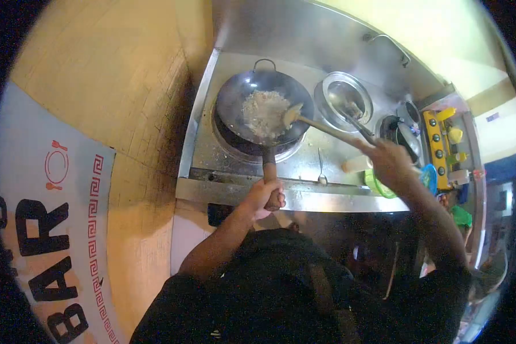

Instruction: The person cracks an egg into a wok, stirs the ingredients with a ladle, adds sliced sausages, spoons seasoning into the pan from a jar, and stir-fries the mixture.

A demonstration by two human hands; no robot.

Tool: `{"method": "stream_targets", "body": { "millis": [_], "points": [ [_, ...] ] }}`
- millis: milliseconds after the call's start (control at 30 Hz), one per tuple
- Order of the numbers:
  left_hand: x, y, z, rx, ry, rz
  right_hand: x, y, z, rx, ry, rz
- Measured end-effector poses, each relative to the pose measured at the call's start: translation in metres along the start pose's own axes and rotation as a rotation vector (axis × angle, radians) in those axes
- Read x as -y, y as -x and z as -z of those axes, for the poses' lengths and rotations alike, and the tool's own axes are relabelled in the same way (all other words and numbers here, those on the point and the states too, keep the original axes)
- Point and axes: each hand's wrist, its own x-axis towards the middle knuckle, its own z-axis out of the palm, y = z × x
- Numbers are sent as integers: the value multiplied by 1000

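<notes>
A dark wok [232, 94] sits over a burner at the left of the steel stove, its far side bearing a small loop handle. Pale, finely chopped food [264, 113] lies in its middle. My left hand [264, 198] is wrapped round the wok's wooden handle, near the stove's front edge. To the right, my right hand [390, 163] is closed on the long handle of a wooden spatula [332, 131], which slants down to the left. The spatula's blade rests in the wok at the right edge of the food.
A metal pot [327, 94] with a utensil in it stands right of the wok. Nearer lie a spoon [322, 179] and a green bowl [378, 186]. Farther right are dark pans [407, 137] and a yellow panel with knobs [430, 152]. A wall banner [57, 212] hangs left.
</notes>
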Motion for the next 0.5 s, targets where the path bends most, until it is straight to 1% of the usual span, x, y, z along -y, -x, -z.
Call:
{"method": "stream_targets", "body": {
  "millis": [33,67,100,133,167,200,267,333,367,433,467,500],
  "points": [
    [2,-2,5,0,13,7,13,-12,-5,110,-78,-31],
    [4,-7,11,5,24,13,13,-36,-63,33,-92,-12],
    [5,-13,21,31,12,5,17,-56,-85,34,-273,-84],
    [9,-16,37,52,1,-5,28,-62,-76,37,-482,-149],
    [12,-14,49,70,-5,-15,34,-66,-89,38,-662,-153],
    [14,-8,56,156,59,-33,44,-71,-112,-195,-782,-112],
    [25,11,75,321,177,-33,71,-98,-120,-135,-884,-269],
    [52,14,122,306,68,192,92,-117,-108,-31,-1077,-366],
    [66,12,153,297,8,302,92,-112,-86,28,-1093,-245],
    [103,10,211,137,102,377,88,-90,-80,41,-1168,-188],
    [117,1,236,61,156,401,90,-88,-83,49,-1152,-173],
    [129,-8,255,36,264,373,92,-86,-85,58,-1136,-158]
  ]
}}
